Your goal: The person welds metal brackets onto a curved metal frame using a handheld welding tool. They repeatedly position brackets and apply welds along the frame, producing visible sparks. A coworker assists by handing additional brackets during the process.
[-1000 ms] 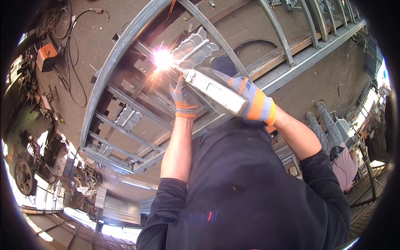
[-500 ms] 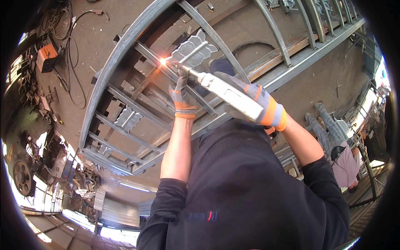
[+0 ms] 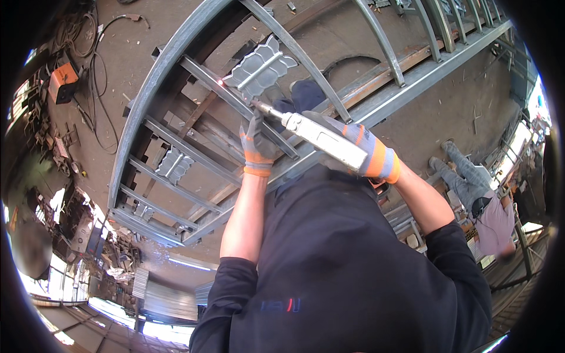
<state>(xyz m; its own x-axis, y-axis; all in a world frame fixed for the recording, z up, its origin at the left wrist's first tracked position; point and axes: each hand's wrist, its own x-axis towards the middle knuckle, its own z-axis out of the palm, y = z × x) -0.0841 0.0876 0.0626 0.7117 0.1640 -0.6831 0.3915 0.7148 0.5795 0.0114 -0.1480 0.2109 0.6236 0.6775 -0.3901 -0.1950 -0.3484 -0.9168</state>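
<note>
Right hand [image 3: 360, 148] wrapped round a white welding torch [image 3: 326, 141] in the head cam, nozzle [image 3: 269, 110] near a grey crossbar [image 3: 203, 75] with a tiny glowing spot [image 3: 220, 82]. Left hand [image 3: 259, 141] is just beside the nozzle, can't tell if it's gripping anything. Leafy metal plate [image 3: 259, 70] beside the bar.

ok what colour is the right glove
Right glove: grey with orange bands, best in head view.

Cannot see all of right gloved hand [image 3: 375, 152], partly hidden behind white welding torch [image 3: 326, 141]. Cannot settle contact or gap between torch nozzle [image 3: 268, 109] and left gloved hand [image 3: 257, 144]. Cannot follow steel frame [image 3: 168, 60] past top edge. Lose black shirt [image 3: 353, 282] at bottom edge. Cannot identify blurred round disc [image 3: 32, 250] near left rim.
</note>
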